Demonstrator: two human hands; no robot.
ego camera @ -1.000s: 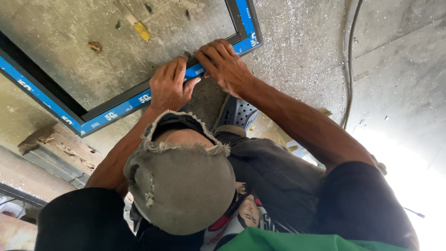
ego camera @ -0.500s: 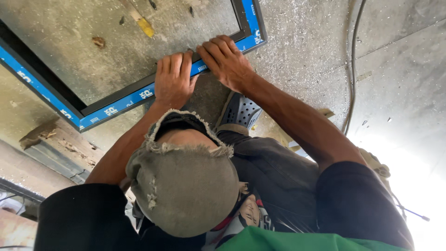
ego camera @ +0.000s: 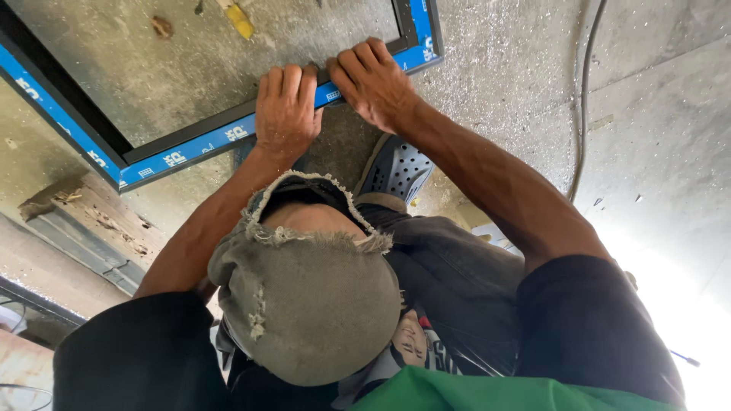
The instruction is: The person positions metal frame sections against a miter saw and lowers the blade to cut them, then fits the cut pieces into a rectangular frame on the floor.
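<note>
Blue-taped frame [ego camera: 190, 148] lies flat on a rough grey concrete floor [ego camera: 502, 68] — dark metal profile, rectangular, blue protective film with small white printed marks along its top face. One corner shows at upper right of the head view; the long rail runs diagonally from there down to the left, then turns up and off the left edge.

Head view, hands: left hand [ego camera: 285, 106] is flat on the near rail, palm down, fingers together and extended over the film toward the inside of the frame. Pressing, not gripping — nothing closed in it. Right hand [ego camera: 373, 80] sits just beside it on the same rail, nearer the corner, fingers bent and hooked over the rail's edge, knuckles raised. It grasps the rail edge; whether the fingertips wrap under it I cannot tell. The two hands are near each other, almost touching at the thumbs.

Inside the frame: bare concrete, speckled and scuffed, with a yellow scrap [ego camera: 240, 19] and a brown flake [ego camera: 161, 27] near the top edge.

Below the hands: frayed grey-green cap [ego camera: 312, 304], coarse fabric with ragged brim. Dark sleeves on both arms. A grey perforated clog [ego camera: 396, 167] sits just under the right wrist, touching the floor.

Left side: weathered wooden plank [ego camera: 84, 205], splintered surface, lying by a grey metal strip. Right side: thin dark cable [ego camera: 582, 99] curves over the concrete, well apart from the frame.
</note>
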